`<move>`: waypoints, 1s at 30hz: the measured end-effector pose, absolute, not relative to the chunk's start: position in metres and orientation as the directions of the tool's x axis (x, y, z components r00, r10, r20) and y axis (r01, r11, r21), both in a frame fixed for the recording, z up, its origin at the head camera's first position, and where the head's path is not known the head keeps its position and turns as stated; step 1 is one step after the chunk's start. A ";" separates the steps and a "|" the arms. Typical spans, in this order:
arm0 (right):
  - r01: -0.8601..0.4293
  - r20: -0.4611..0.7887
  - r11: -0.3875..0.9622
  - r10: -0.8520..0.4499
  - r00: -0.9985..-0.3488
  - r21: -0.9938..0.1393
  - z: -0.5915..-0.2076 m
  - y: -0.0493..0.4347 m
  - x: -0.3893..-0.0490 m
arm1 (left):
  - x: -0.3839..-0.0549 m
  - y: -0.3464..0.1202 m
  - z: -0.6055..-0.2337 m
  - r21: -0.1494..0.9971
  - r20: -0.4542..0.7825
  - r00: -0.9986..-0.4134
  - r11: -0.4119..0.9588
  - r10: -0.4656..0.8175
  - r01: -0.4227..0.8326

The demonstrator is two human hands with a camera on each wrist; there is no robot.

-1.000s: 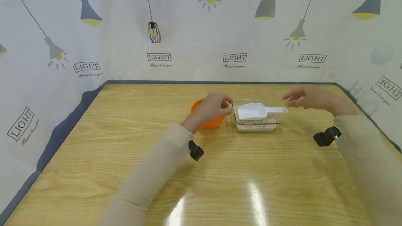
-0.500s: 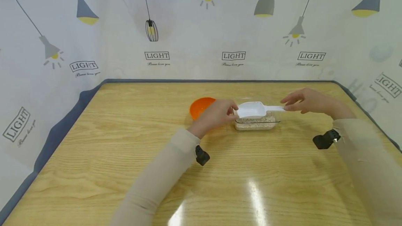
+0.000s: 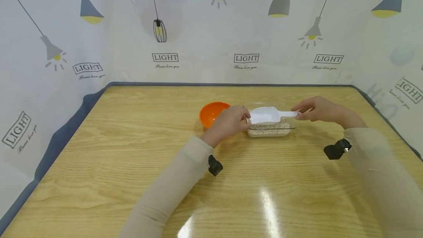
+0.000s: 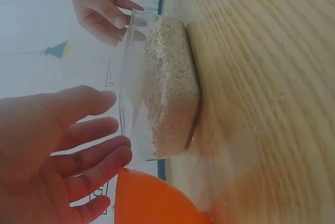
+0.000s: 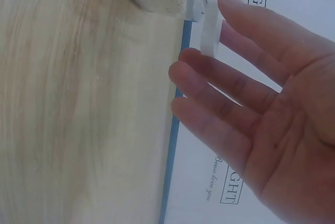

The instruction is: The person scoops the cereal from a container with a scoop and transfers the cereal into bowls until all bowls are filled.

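A white scoop (image 3: 264, 115) lies across the top of a clear rectangular container (image 3: 292, 128) holding pale flakes like oats (image 4: 170, 72). With thumb and index finger my right hand (image 3: 322, 112) pinches the end of the scoop's handle (image 5: 210, 33), while its other fingers stay loosely extended. My left hand (image 3: 228, 121) is at the container's left end, fingers relaxed and slightly bent, fingertips right at the rim. Behind this hand stands an orange bowl (image 3: 209, 114), partly covered by it in the head view.
The wooden table (image 3: 132, 164) extends toward me and to both sides. A printed curtain (image 3: 205, 39) with lamp drawings closes off the back and sides. Each wrist carries a small black camera, one (image 3: 215, 165) left and one (image 3: 336, 150) right.
The left hand has moved right, from beside the bowl to the container's left rim. My right hand has come left and lower onto the scoop's handle. The scoop stays on the container.
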State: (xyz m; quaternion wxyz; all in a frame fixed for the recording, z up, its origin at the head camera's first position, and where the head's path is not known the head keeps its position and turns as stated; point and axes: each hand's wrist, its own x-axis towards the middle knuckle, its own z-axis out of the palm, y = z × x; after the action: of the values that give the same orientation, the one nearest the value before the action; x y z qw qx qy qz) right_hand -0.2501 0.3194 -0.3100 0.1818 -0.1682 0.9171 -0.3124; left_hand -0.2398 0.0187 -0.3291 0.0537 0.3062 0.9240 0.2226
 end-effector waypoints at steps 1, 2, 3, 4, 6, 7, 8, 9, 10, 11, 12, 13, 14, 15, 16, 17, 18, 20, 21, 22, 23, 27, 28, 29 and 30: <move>-0.191 -0.230 0.747 -0.421 -0.878 -0.637 -0.311 0.319 -0.250 | -0.240 0.019 -0.329 0.432 0.035 -0.807 0.720 0.589 0.544; -0.186 -0.231 0.747 -0.417 -0.879 -0.639 -0.311 0.319 -0.250 | -0.239 0.020 -0.329 0.414 0.035 -0.808 0.727 0.588 0.547; -0.185 -0.229 0.748 -0.413 -0.881 -0.637 -0.312 0.318 -0.250 | -0.239 0.020 -0.329 0.401 0.036 -0.809 0.733 0.587 0.549; -0.182 -0.228 0.749 -0.408 -0.884 -0.637 -0.312 0.318 -0.250 | -0.238 0.020 -0.328 0.387 0.035 -0.810 0.739 0.585 0.551; -0.177 -0.225 0.752 -0.398 -0.889 -0.635 -0.313 0.317 -0.249 | -0.238 0.021 -0.328 0.367 0.034 -0.813 0.750 0.581 0.551; -0.173 -0.223 0.752 -0.394 -0.892 -0.636 -0.313 0.316 -0.249 | -0.237 0.021 -0.328 0.357 0.033 -0.814 0.754 0.579 0.551; -0.171 -0.220 0.752 -0.390 -0.894 -0.637 -0.313 0.316 -0.249 | -0.237 0.022 -0.328 0.352 0.033 -0.816 0.757 0.577 0.550; -0.169 -0.216 0.751 -0.386 -0.897 -0.638 -0.313 0.316 -0.249 | -0.237 0.022 -0.328 0.353 0.031 -0.817 0.758 0.576 0.548; -0.165 -0.214 0.749 -0.382 -0.899 -0.641 -0.313 0.316 -0.248 | -0.237 0.022 -0.328 0.354 0.029 -0.817 0.759 0.575 0.547; -0.165 -0.210 0.747 -0.379 -0.901 -0.644 -0.314 0.316 -0.248 | -0.237 0.022 -0.328 0.355 0.030 -0.817 0.758 0.576 0.547; -0.162 -0.207 0.745 -0.376 -0.903 -0.647 -0.314 0.316 -0.248 | -0.236 0.022 -0.328 0.358 0.030 -0.817 0.757 0.576 0.546; -0.160 -0.204 0.743 -0.373 -0.905 -0.650 -0.315 0.316 -0.248 | -0.236 0.022 -0.328 0.363 0.031 -0.817 0.755 0.576 0.546; -0.160 -0.200 0.742 -0.370 -0.907 -0.651 -0.316 0.317 -0.249 | -0.236 0.021 -0.328 0.368 0.032 -0.816 0.752 0.577 0.546; -0.159 -0.196 0.741 -0.367 -0.909 -0.652 -0.317 0.318 -0.249 | -0.236 0.021 -0.329 0.373 0.034 -0.815 0.749 0.579 0.547; -0.160 -0.191 0.739 -0.366 -0.911 -0.654 -0.318 0.318 -0.249 | -0.236 0.021 -0.329 0.380 0.037 -0.814 0.745 0.580 0.548; -0.162 -0.185 0.737 -0.366 -0.912 -0.656 -0.318 0.319 -0.249 | -0.236 0.021 -0.329 0.386 0.040 -0.812 0.741 0.582 0.550; -0.161 -0.182 0.734 -0.364 -0.914 -0.659 -0.319 0.320 -0.249 | -0.236 0.021 -0.329 0.394 0.042 -0.812 0.737 0.583 0.550; -0.163 -0.174 0.728 -0.364 -0.915 -0.666 -0.319 0.322 -0.249 | -0.237 0.021 -0.329 0.407 0.045 -0.809 0.729 0.586 0.551; -0.162 -0.171 0.725 -0.363 -0.916 -0.670 -0.319 0.323 -0.248 | -0.237 0.020 -0.329 0.413 0.046 -0.808 0.726 0.587 0.550; -0.163 -0.168 0.723 -0.363 -0.917 -0.671 -0.319 0.323 -0.248 | -0.237 0.020 -0.329 0.418 0.046 -0.808 0.723 0.588 0.550; -0.163 -0.166 0.723 -0.360 -0.918 -0.671 -0.318 0.324 -0.247 | -0.237 0.020 -0.329 0.422 0.045 -0.807 0.721 0.589 0.550; -0.174 -0.154 0.740 -0.352 -0.923 -0.650 -0.315 0.326 -0.245 | -0.238 0.020 -0.330 0.429 0.038 -0.807 0.720 0.589 0.546; -0.181 -0.149 0.746 -0.352 -0.924 -0.641 -0.314 0.327 -0.245 | -0.238 0.020 -0.330 0.431 0.035 -0.807 0.719 0.590 0.545; -0.185 -0.145 0.750 -0.351 -0.925 -0.635 -0.313 0.327 -0.244 | -0.238 0.020 -0.330 0.431 0.033 -0.807 0.720 0.590 0.544; -0.191 -0.141 0.755 -0.351 -0.926 -0.628 -0.313 0.328 -0.244 | -0.238 0.020 -0.330 0.432 0.030 -0.807 0.720 0.590 0.543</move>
State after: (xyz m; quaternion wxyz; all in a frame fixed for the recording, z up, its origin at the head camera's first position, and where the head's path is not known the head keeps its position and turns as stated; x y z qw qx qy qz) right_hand -0.2442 0.3280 -0.3126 0.1261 -0.1460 0.9282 -0.3183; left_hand -0.2382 0.0203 -0.3299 0.0550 0.3059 0.9258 0.2153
